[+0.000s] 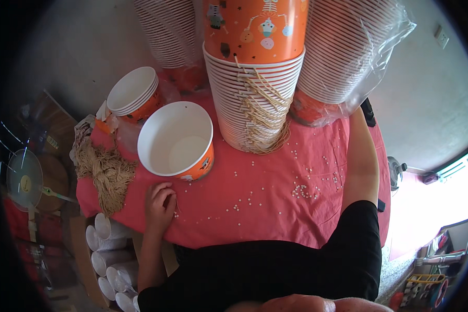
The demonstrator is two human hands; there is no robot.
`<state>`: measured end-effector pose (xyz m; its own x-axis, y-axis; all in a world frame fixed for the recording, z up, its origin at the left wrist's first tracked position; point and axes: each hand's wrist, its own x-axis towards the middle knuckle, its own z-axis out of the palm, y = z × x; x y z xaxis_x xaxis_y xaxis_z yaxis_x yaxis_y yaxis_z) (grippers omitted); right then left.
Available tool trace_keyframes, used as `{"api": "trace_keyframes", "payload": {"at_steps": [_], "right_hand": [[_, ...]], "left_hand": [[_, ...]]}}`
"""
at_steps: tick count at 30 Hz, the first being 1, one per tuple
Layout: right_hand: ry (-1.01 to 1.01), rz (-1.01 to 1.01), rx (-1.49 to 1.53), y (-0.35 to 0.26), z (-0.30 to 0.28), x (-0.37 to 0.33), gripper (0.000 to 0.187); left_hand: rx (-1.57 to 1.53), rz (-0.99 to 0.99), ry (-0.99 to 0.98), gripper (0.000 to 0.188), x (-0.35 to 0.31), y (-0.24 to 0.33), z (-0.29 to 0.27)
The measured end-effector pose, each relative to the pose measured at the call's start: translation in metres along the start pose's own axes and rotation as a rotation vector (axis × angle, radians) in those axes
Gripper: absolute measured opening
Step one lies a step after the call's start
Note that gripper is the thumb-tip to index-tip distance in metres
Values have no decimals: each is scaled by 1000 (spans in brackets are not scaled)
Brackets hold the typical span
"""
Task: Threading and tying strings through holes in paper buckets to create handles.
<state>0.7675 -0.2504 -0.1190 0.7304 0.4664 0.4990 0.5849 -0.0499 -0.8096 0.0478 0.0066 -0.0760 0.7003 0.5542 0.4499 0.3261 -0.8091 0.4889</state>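
My left hand (160,205) rests on the pink tablecloth with its fingers curled in; I see nothing in them. Just beyond it stands an open white-lined paper bucket (174,140) with an orange outside. My right forearm (363,161) stretches far forward along the table's right side. Its hand is hidden behind a plastic-bagged stack of paper buckets (338,57). In the middle rises a tall stack of paper buckets (234,99), orange and printed with skeleton figures, with tan cord handles (265,117) hanging off its side.
Tan cords (106,174) lie bundled at the table's left edge, near a short bucket stack (132,93). Another bagged stack (171,36) stands behind. Small white beads (302,192) dot the pink tablecloth (275,218). White cups (109,260) fill a carton at lower left.
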Motion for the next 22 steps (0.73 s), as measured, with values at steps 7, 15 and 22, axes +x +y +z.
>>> {"api": "trace_keyframes", "payload": {"at_steps": [7,15,22], "right_hand": [[5,126,169,-59,35,-32,30],[-10,278,339,-104,21,-28,30],[-146,598,439,-69,-32,-13,36]], "left_hand": [[-15,-14,9,8,-4,0,1],[-50,-29,-12,8,-3,-5,4],[-60,-7,-10,8,1,-1,5]]}}
